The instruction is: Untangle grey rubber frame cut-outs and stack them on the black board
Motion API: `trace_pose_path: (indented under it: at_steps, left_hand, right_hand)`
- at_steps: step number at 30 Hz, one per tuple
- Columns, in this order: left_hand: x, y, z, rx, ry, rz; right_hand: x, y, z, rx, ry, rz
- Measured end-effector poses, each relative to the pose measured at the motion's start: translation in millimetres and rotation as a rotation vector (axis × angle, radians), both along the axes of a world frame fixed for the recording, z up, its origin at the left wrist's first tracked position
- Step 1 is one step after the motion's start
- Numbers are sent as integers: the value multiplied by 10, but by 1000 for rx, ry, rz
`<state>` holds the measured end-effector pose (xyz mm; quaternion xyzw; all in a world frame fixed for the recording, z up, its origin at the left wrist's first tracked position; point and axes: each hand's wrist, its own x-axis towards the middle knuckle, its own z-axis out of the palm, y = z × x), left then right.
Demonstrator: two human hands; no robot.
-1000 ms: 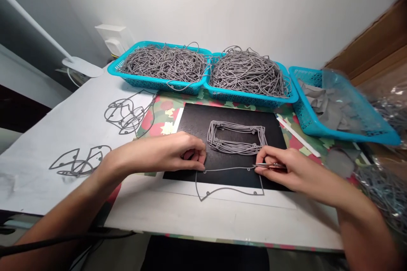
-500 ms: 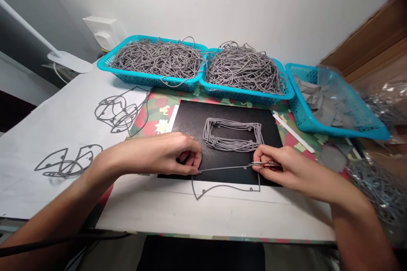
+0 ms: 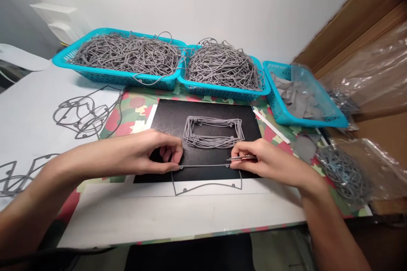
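Note:
A thin grey gasket frame (image 3: 208, 185) hangs between my hands, its upper edge stretched almost level over the front of the black mat (image 3: 168, 114). My left hand (image 3: 163, 152) pinches its upper left corner. The upper right corner is between the fingers of my right hand (image 3: 249, 156), which also holds small pointed metal tweezers (image 3: 238, 158). Just behind, a neat rectangular stack of similar grey frames (image 3: 211, 142) lies on the mat, close to my right fingertips.
Two blue baskets (image 3: 127, 72) (image 3: 222, 91) heaped with grey frames stand at the back. Another blue basket (image 3: 330, 123) holds grey scraps. Loose frames (image 3: 85, 114) lie left; a plastic bag (image 3: 375, 169) and more grey pieces (image 3: 345, 173) lie right.
The camera view has shifted, so the whole scene sits further left. Both hands still hold the frame, and its upper edge is more level than before.

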<state>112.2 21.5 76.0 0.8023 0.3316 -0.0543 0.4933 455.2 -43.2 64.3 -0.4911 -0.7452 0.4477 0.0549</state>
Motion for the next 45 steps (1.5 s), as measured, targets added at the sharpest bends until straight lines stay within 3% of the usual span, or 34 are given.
trace_pose_path:
  at_steps: [5, 9, 13, 20, 24, 32, 38, 42, 45]
  left_hand:
    - [-19, -23, 58, -33, -92, 57]
    - [-19, -58, 50, -58, -242, 137]
    - [32, -72, -49, -67, -431, 282]
    - [235, -8, -262, 119, -609, 583]
    - [294, 28, -348, 212, -607, 630]
    - [398, 21, -379, 525, -514, 640]
    - [397, 74, -373, 659, -345, 618]
    - [42, 147, -209, 829, 170, 574]
    - [-273, 174, -99, 859, 477, 692]
  right_hand:
    - [6, -15, 41, 57, 81, 6]
    - [23, -32, 65, 124, 153, -88]
    - [-5, -1, 18, 93, 251, -270]
    - [-99, 104, -148, 273, 362, -557]
    - [-78, 140, -227, 372, 323, -654]
    - [-108, 262, -387, 582, 227, -598]
    - [-184, 299, -477, 694, 222, -674]
    - [-124, 313, -565, 746, 168, -775]
    - [-69, 334, -596, 776, 148, -798]
